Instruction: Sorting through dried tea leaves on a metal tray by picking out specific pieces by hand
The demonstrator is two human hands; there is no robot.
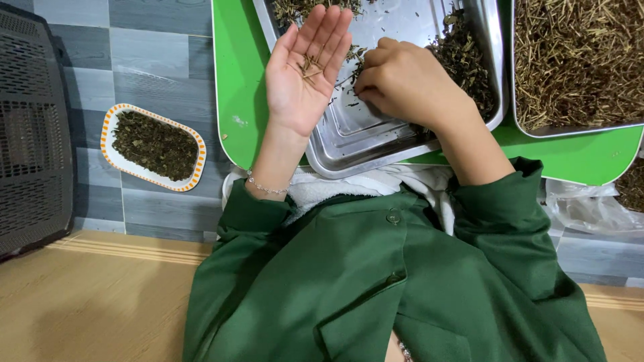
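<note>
two hands: the left hand [305,67] lies palm-up and open with a few dried stems [310,65] on it; the right hand [402,80] pinches at dried leaves [463,57] in one steel tray [376,144]. a second tray [577,127] holds stems; one oval dish [153,145] sits on the floor.

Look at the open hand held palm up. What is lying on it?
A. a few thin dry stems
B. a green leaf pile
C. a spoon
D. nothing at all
A: the left hand is open, palm up over the metal tray, with a few thin brown stems lying on the palm.
</note>
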